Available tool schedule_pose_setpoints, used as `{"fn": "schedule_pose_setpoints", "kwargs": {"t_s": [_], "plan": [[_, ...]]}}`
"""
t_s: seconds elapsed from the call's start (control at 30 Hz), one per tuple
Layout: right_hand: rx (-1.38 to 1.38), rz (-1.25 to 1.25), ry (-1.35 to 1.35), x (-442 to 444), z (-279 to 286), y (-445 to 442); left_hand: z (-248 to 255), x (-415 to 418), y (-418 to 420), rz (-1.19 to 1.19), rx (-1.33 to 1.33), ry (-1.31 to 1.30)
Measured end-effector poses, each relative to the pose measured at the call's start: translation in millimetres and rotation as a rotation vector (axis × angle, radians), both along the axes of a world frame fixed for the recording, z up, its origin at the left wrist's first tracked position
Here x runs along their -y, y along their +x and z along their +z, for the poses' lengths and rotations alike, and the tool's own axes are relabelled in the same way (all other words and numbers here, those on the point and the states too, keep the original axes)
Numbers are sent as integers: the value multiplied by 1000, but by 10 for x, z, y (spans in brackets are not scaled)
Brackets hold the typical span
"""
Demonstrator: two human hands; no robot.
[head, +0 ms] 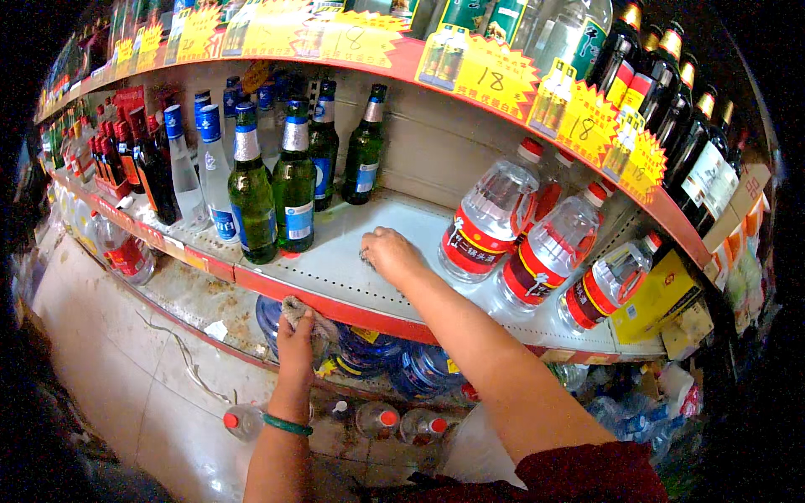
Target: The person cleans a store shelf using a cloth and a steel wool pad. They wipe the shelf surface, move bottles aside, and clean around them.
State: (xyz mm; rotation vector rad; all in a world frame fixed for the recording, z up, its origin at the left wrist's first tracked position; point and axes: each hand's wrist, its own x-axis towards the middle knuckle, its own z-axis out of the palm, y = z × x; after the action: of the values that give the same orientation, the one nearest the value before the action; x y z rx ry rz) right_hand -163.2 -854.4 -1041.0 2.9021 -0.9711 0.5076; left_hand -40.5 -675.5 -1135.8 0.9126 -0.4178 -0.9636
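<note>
My left hand (pixel 297 336) grips a crumpled grey-brown rag (pixel 321 324) at the red front edge of the middle metal shelf (pixel 352 273). Farther in, my right hand (pixel 387 251) rests on the white shelf surface, its fingers curled over a small dark grey thing that is mostly hidden and looks like a scouring pad. Several green glass beer bottles (pixel 295 188) stand upright to the left of my right hand. On its other side are large clear plastic liquor jugs (pixel 481 217) with red caps and red labels.
Clear liquor bottles with blue caps (pixel 214 170) stand left of the beer. Overhead, the upper shelf's red edge (pixel 415 53) carries yellow price tags and dark bottles (pixel 654 88). Blue water jugs (pixel 421 371) lie below; red-capped jugs (pixel 377 420) stand on the tiled floor (pixel 113 314).
</note>
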Motion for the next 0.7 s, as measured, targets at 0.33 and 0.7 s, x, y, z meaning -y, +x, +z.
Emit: {"fn": "schedule_pose_setpoints", "kwargs": {"t_s": [0.33, 0.7], "plan": [[-83, 114, -38, -208, -37, -133, 47, -32, -13, -2, -19, 22], [-131, 99, 78, -384, 82, -167, 138, -68, -22, 49, 55, 74]]}}
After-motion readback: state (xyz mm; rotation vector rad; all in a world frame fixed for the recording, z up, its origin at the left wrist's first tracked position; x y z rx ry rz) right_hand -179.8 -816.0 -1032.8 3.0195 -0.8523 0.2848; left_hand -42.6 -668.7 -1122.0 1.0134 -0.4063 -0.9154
